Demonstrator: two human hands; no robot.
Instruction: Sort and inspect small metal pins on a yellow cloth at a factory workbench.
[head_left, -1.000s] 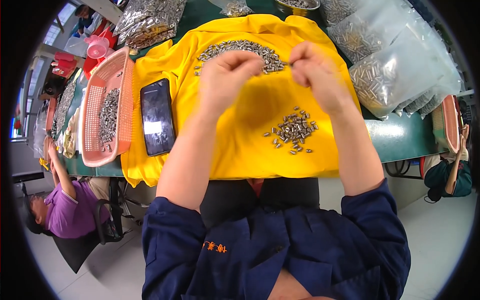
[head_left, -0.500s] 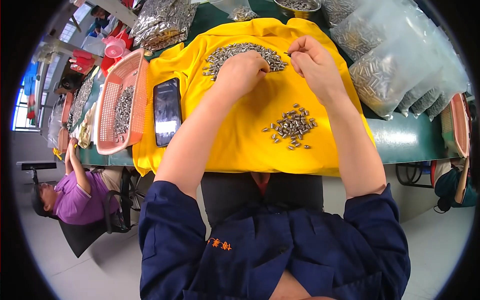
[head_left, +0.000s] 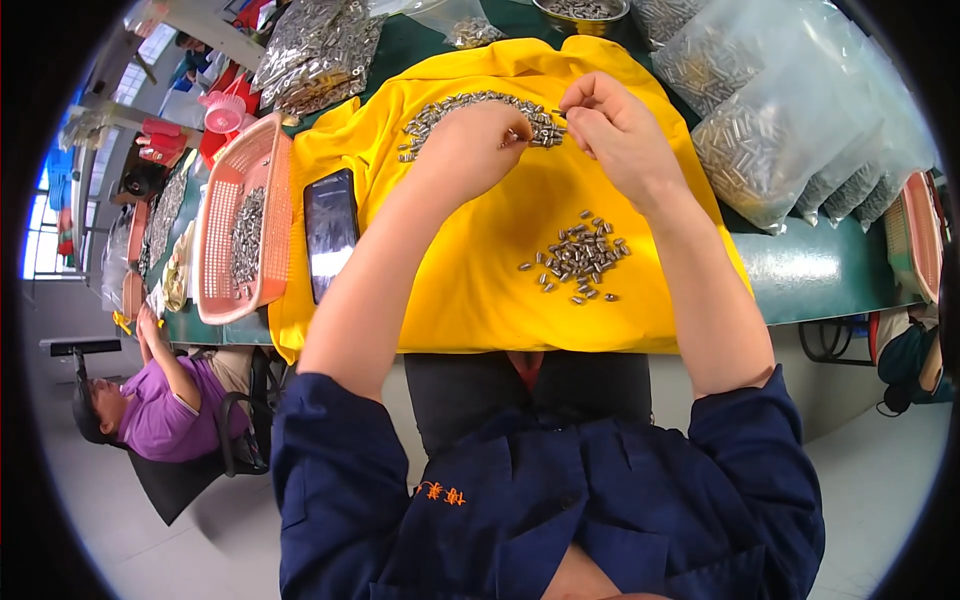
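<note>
R hand (head_left: 620,140) shifted in twd L hand (head_left: 472,148) vs 1s ago, pinching small dark pc (head_left: 558,113) by silver metal-cyl heap (head_left: 423,121); couldn't tell L's grip, light steady pinch prob. suited.

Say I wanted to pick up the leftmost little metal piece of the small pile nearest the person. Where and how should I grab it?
Probably pinch the leftmost metal piece by its curved sides, coming down from the upper left. It looks short and rounded, and lies slightly apart from the rest of the small pile, with bare yellow cloth to its left.
</note>
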